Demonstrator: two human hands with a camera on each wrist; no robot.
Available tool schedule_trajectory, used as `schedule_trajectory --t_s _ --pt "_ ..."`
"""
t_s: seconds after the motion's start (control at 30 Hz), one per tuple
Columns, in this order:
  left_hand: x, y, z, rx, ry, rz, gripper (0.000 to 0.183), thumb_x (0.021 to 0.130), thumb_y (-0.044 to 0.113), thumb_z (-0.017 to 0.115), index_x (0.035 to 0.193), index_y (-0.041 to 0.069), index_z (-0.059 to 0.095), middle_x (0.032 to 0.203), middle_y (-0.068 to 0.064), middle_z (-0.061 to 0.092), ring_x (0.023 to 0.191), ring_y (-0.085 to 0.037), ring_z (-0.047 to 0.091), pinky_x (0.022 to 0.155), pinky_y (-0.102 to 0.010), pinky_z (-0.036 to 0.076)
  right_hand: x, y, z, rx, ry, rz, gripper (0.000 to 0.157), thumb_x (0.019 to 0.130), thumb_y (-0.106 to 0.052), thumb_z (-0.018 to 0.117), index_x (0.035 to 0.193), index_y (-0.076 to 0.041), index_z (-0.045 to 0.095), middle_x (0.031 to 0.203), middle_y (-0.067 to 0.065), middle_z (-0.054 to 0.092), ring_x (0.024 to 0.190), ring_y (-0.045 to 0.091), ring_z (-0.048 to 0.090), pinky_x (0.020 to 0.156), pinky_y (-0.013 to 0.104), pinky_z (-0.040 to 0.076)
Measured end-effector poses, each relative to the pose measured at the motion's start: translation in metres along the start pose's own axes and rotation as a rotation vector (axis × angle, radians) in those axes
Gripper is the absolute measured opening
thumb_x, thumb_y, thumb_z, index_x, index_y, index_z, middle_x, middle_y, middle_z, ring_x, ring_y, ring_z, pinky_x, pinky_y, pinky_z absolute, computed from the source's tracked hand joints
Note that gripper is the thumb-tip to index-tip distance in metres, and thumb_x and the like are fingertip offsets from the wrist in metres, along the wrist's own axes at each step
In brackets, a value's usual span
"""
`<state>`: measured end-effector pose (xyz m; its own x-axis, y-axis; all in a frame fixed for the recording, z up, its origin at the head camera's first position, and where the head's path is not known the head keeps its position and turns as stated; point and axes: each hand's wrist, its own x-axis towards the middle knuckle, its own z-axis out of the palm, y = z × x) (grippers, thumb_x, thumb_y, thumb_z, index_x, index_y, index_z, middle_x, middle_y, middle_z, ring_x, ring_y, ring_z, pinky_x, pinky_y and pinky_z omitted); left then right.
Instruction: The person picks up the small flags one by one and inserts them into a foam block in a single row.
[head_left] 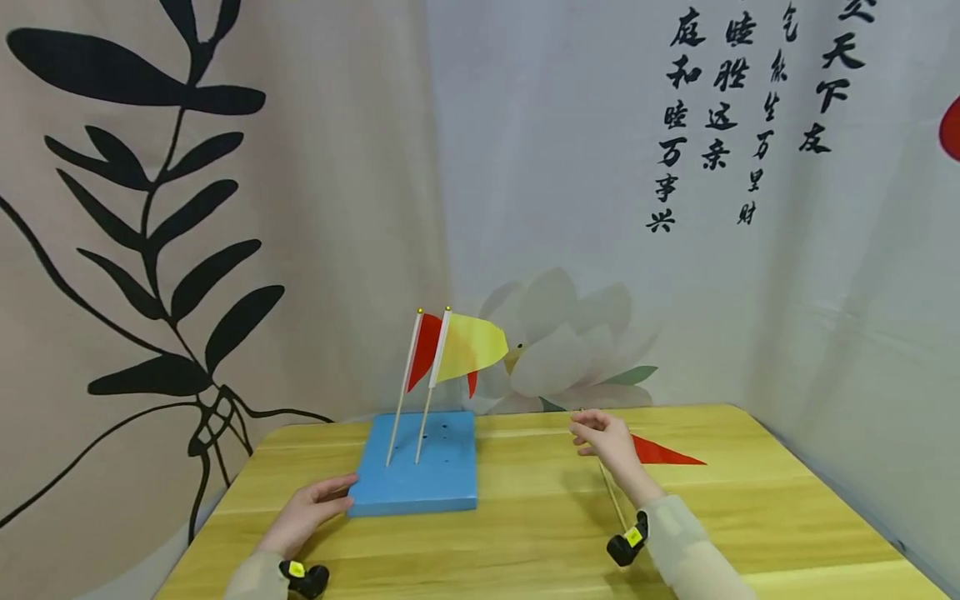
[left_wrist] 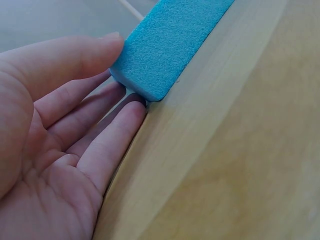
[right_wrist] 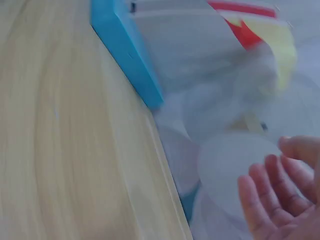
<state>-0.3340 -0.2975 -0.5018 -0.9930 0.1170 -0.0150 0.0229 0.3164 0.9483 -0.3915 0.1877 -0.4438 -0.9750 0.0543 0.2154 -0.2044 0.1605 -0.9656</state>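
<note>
In the head view my left hand (head_left: 311, 510) is at the left side of a blue foam block (head_left: 448, 483). The left wrist view shows its thumb and straight fingertips (left_wrist: 135, 112) right at the block's corner. Two small flags stand in the block on white sticks, leaning slightly right: a red flag (head_left: 424, 352) and a yellow flag (head_left: 471, 346) in front of it. My right hand (head_left: 606, 440) is over the stick of another red flag (head_left: 663, 452), a pointed one on the table. Loosely bent, its fingers (right_wrist: 272, 192) have nothing between them in the right wrist view.
The wooden table (head_left: 540, 542) has its far edge close behind the block. Small holes show in the block's top. A printed curtain (head_left: 345, 208) hangs behind the table. Black wrist cameras (head_left: 628, 542) are strapped to both wrists.
</note>
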Motion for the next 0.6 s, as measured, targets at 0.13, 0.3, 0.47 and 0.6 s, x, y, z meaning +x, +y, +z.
schedule_trajectory --t_s 0.13,0.3,0.47,0.6 --pt "0.001 0.0 -0.001 0.004 0.014 -0.012 0.059 0.091 0.028 0.07 0.138 -0.002 0.052 0.141 -0.023 0.047 0.125 -0.039 0.048 0.097 -0.048 0.047 -0.003 0.01 -0.027 -0.025 0.024 0.07 0.028 0.09 -0.014 0.07 0.108 0.006 0.065 0.093 0.017 0.067 0.084 0.036 0.066 0.071 0.041 0.059" --pt "0.0 0.001 0.0 0.006 0.034 -0.027 0.059 0.09 0.028 0.07 0.138 -0.002 0.052 0.141 -0.023 0.048 0.125 -0.039 0.048 0.097 -0.049 0.046 -0.009 0.027 -0.051 -0.042 -0.009 0.174 0.027 0.088 -0.012 0.071 0.104 0.008 0.065 0.092 0.016 0.068 0.078 0.029 0.067 0.069 0.039 0.059" --pt "0.001 0.001 0.003 0.002 0.033 -0.03 0.059 0.09 0.027 0.07 0.138 -0.002 0.052 0.14 -0.022 0.049 0.125 -0.039 0.048 0.097 -0.049 0.046 -0.016 0.039 -0.066 -0.025 -0.043 0.258 0.025 0.086 -0.005 0.07 0.103 0.012 0.065 0.083 0.014 0.069 0.065 0.02 0.064 0.059 0.032 0.057" --pt "0.0 0.002 0.003 0.008 0.048 -0.028 0.058 0.09 0.026 0.071 0.137 -0.002 0.053 0.139 -0.022 0.05 0.124 -0.038 0.049 0.097 -0.049 0.046 -0.02 0.043 -0.07 -0.082 -0.108 0.271 0.026 0.087 -0.008 0.07 0.103 0.013 0.066 0.078 0.012 0.069 0.063 0.018 0.064 0.059 0.031 0.057"
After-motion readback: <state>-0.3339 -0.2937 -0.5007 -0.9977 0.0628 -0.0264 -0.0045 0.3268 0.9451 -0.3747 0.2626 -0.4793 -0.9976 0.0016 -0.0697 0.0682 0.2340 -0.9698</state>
